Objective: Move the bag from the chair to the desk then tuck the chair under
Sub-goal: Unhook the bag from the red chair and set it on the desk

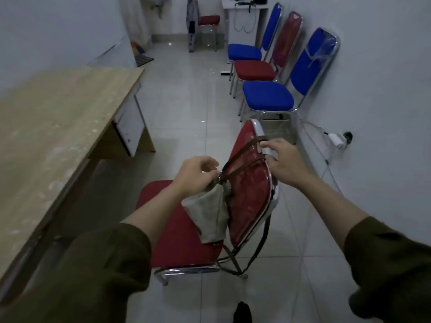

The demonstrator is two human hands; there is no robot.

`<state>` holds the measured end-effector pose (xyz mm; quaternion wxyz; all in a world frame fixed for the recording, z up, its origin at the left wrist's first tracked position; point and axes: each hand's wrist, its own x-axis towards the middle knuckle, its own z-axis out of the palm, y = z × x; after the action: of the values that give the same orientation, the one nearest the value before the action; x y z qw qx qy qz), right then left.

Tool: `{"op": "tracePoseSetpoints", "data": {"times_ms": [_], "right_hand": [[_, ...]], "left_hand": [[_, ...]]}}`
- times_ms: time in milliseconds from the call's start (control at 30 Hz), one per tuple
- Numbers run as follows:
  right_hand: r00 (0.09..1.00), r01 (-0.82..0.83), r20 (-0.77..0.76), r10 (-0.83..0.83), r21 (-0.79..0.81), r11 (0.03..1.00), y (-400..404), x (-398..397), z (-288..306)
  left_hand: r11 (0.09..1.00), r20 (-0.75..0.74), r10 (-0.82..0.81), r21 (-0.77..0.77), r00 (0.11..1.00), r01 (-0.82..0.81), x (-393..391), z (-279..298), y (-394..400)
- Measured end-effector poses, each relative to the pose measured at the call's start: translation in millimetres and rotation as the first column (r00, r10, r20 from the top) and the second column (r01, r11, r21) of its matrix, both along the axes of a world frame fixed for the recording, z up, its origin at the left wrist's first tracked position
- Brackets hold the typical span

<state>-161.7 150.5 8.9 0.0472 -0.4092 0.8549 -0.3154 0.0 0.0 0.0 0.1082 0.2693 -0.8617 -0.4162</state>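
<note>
Beneath my right hand (283,159), curled round the strap (244,151), is the chair (249,192) top; I should lift straight up, left hand (193,176) pinching the bag (207,213).

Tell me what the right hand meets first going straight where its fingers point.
Likely the brown bag strap over the chair backrest; right hand fingers look nearly on it, depth unclear.

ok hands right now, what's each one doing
Left hand: pinches the bag top.
Right hand: curled at the strap; grip cannot be told.
</note>
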Motion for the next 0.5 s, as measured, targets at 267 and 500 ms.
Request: {"op": "tracePoseSetpoints", "data": {"times_ms": [267,500], "right_hand": [[0.997,-0.03,0.077,0.028,0.026,0.999,25.2,-14.7,-8.6],[0.991,-0.109,0.071,0.116,-0.098,0.989,39.3,-8.8,-10.5]], "left_hand": [[0.871,0.13,0.051,0.479,0.99,-0.108,-78.2,-17.5,41.2],[0.465,0.119,0.438,0.818,0.891,-0.338,-115.7,-25.5,55.6]]}}
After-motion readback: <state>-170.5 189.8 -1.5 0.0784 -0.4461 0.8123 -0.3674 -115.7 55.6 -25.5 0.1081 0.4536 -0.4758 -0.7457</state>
